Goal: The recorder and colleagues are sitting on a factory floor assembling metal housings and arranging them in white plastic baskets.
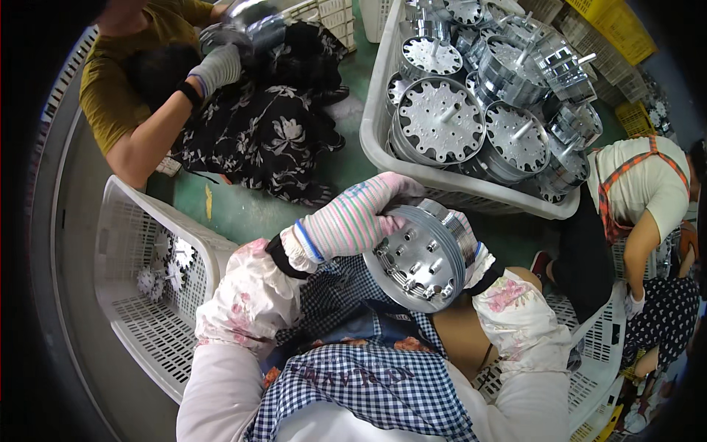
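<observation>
We pinch a silver drum (418, 254) by its rim with our left hand (357, 215); our right hand (479, 259), partly hidden, clasps its side near the white crate's (471, 188) edge

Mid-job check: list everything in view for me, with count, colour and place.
Large crate: one, white, upper right
Piled metal drums: many, overlapping, silver, in large crate
Held metal drum: one, silver, centre
Left basket: one, white, left
Toothed discs: several, silver, in left basket
Right basket: at least one, white, lower right
Plastic crates: at least two, yellow, upper right
Co-worker in mustard shirt: one, upper left
Co-worker in white top: one, right
Spotted garment: one, black and white, far right
Floor: green, upper left of centre
Checked apron: one, blue-white, lower centre
Left hand: one, striped glove, on held metal drum
Right hand: one, gloved, mostly hidden behind held metal drum
</observation>
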Action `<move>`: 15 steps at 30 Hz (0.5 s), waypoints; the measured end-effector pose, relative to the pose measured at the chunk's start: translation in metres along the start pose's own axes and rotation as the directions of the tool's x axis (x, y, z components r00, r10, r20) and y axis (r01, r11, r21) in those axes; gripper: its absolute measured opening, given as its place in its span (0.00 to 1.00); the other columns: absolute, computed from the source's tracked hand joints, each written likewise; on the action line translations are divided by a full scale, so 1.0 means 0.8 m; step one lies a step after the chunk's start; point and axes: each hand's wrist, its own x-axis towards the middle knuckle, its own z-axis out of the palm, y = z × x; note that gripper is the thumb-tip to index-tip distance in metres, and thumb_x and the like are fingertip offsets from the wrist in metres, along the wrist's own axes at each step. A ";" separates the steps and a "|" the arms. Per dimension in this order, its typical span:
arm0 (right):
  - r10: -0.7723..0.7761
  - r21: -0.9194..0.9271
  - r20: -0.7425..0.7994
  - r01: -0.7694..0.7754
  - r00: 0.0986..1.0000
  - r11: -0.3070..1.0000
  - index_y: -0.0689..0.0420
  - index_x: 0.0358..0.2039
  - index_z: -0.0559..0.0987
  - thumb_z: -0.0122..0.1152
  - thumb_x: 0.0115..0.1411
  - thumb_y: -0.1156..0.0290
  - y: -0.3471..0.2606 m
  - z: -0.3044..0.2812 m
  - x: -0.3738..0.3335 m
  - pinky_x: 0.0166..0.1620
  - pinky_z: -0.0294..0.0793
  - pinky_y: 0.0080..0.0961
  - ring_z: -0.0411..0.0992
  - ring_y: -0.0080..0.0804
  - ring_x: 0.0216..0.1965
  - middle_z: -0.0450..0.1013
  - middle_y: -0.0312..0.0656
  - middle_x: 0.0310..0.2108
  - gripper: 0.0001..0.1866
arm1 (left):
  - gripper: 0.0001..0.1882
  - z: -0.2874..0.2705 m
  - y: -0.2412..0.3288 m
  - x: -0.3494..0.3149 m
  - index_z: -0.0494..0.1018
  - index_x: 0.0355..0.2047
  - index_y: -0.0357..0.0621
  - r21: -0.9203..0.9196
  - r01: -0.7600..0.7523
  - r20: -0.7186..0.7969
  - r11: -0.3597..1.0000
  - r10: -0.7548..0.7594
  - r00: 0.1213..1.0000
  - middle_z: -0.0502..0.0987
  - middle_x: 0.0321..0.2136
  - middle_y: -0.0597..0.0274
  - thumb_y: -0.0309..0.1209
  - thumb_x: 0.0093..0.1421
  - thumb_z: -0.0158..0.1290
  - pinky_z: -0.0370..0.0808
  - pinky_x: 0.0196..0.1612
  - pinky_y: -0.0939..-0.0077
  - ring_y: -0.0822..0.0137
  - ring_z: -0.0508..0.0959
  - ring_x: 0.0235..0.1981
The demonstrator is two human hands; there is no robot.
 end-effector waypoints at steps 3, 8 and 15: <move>-0.061 -0.095 0.292 0.093 0.954 0.991 0.63 0.53 0.75 0.62 0.59 0.68 -0.028 0.025 -0.004 0.53 0.77 0.31 0.74 0.33 0.52 0.72 0.47 0.55 0.23 | 0.24 -0.002 0.009 0.004 0.68 0.53 0.37 0.024 0.292 0.131 0.956 -0.293 0.947 0.77 0.41 0.56 0.18 0.55 0.54 0.74 0.50 0.73 0.66 0.76 0.44; -0.070 -0.126 0.218 0.099 0.974 0.987 0.54 0.62 0.66 0.47 0.64 0.52 0.007 -0.023 -0.009 0.61 0.69 0.36 0.65 0.38 0.60 0.64 0.47 0.62 0.30 | 0.18 0.008 -0.005 0.009 0.71 0.50 0.37 0.271 0.099 -0.097 0.958 -0.075 0.992 0.77 0.40 0.57 0.27 0.61 0.59 0.75 0.46 0.73 0.71 0.75 0.42; -0.288 0.363 0.040 0.255 0.957 0.896 0.49 0.71 0.53 0.41 0.68 0.43 0.009 -0.043 0.041 0.68 0.59 0.42 0.52 0.42 0.70 0.53 0.46 0.70 0.37 | 0.16 -0.004 -0.020 0.031 0.73 0.51 0.37 -0.274 0.531 -0.021 0.802 -0.557 0.831 0.79 0.41 0.63 0.31 0.65 0.57 0.73 0.49 0.81 0.76 0.76 0.43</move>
